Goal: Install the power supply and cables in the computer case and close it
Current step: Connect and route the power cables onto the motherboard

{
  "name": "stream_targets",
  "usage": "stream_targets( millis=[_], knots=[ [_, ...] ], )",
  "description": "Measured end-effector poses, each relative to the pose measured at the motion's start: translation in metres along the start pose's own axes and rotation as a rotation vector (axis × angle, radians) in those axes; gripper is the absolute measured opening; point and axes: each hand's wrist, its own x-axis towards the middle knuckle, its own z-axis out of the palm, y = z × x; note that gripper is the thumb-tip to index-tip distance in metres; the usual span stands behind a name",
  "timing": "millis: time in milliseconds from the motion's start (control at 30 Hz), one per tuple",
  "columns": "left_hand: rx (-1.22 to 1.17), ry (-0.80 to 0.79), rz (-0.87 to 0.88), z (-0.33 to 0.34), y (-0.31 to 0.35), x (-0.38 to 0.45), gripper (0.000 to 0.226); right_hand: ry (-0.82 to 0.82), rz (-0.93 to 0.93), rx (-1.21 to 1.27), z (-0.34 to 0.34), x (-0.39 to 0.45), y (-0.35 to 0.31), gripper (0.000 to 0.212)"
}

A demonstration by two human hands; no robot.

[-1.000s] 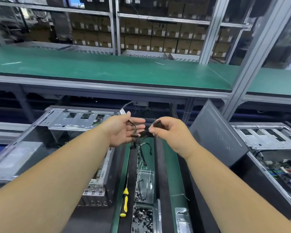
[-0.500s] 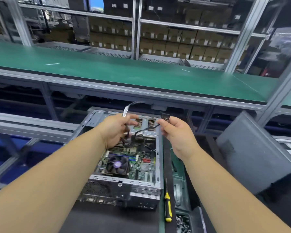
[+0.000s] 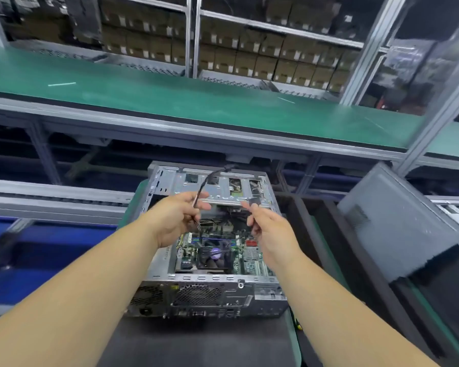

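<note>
While the open grey metal computer case (image 3: 210, 260) is lying on the dark worktop (image 3: 196, 343) straight ahead of you, you are holding both hands above its far half. Your left hand (image 3: 175, 218) is pinching a thin dark bundled cable (image 3: 204, 184) between thumb and fingers, so that grip is closed on the cable; the cable is arching up from your fingers and running back over the silver drive cage (image 3: 217, 186) at the far end of the case. Loose wire ends are hanging down below your left palm. Your right hand (image 3: 265, 223) is gripping a small black connector (image 3: 253, 201) between thumb and forefinger, its end standing up just above your fingertips. The two hands are staying apart, with a gap between them over the case.

Inside the case, the green motherboard (image 3: 249, 263) is showing, with a black round cooler fan (image 3: 214, 254) near its middle. The perforated rear panel (image 3: 199, 295) of the case is facing you. To your right, a grey flat metal side cover (image 3: 398, 223) is leaning tilted, well apart from the case. A long green conveyor shelf (image 3: 196, 102) is running across behind, with stacked brown cardboard boxes (image 3: 249, 56) beyond it.
</note>
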Motion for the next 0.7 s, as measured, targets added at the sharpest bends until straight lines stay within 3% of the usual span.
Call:
stream_targets(
  millis=[100,233,400,700],
  knots=[
    [0.049,-0.087,-0.048,-0.005,-0.004,0.005,0.038,0.148,0.184,0.062,0.007,0.002,0.017,0.028],
    [0.229,-0.076,-0.050,-0.011,-0.011,0.015,0.004,0.351,0.396,0.151,0.012,0.006,0.031,0.031],
    [0.474,-0.079,-0.002,-0.013,-0.012,0.034,0.032,0.502,0.481,0.157,0.018,0.024,0.033,0.033],
    [0.834,0.015,0.294,0.006,-0.015,0.051,0.046,0.605,0.541,0.082,0.017,0.073,0.045,0.031]
  ],
)
